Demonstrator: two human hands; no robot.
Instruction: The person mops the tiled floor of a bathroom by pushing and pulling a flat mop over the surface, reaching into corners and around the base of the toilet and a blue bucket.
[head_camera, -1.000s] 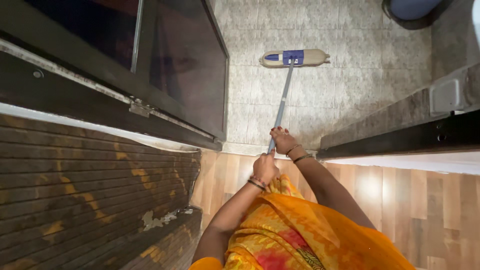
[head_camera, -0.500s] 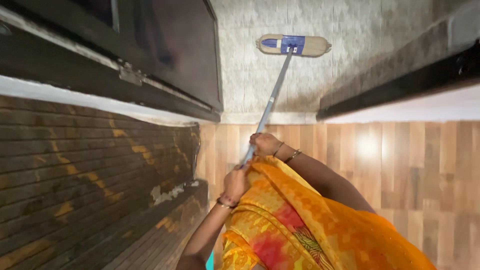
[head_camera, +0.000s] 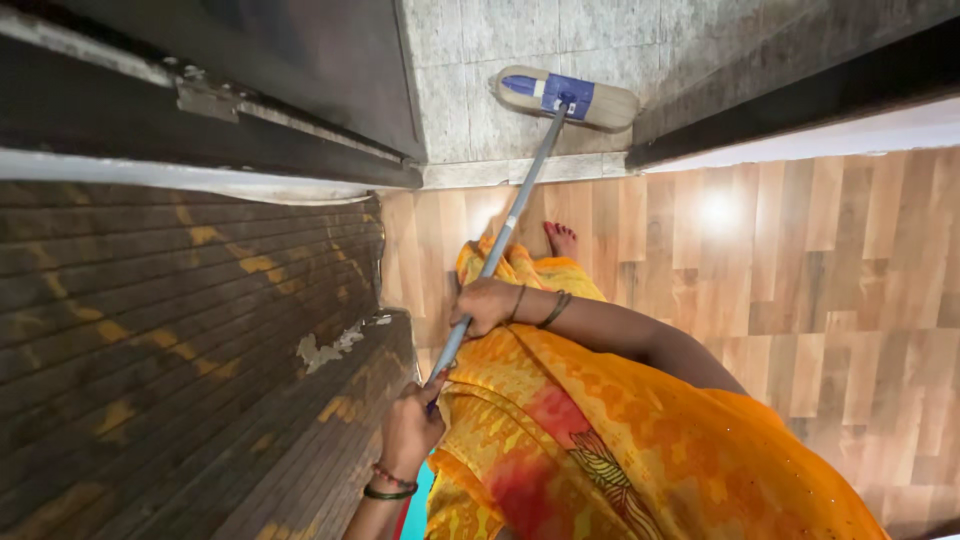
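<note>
Flat mop (head_camera: 566, 97) lying on the grey tiled floor (head_camera: 470, 60) just past the threshold strip (head_camera: 520, 170), pad cream-coloured with a blue bracket where the handle joins. Mop handle (head_camera: 510, 225), a slim grey pole, slanting down from that bracket, across the threshold and over the wood-look laminate floor (head_camera: 800, 270).

Right hand (head_camera: 485, 305) wrapped around the handle about midway, fingers (head_camera: 470, 318) curled shut on the pole, 2 dark bangles at the wrist. Left hand (head_camera: 410, 428) lower on the same pole near its end, fingers closed tight around it, red and green bangles at that wrist.

Orange patterned sari (head_camera: 600, 430) filling the lower middle, draped under the right forearm. 1 bare foot (head_camera: 562, 240) with red-painted toenails showing on the laminate just beside the handle.

Dark door (head_camera: 300, 70) standing open at upper left, a metal hinge plate on its frame. Worn dark slatted panel (head_camera: 170, 350) with yellowish scuffs and a chipped patch along the left side. Bright glare spot on the laminate at right of the handle.
</note>
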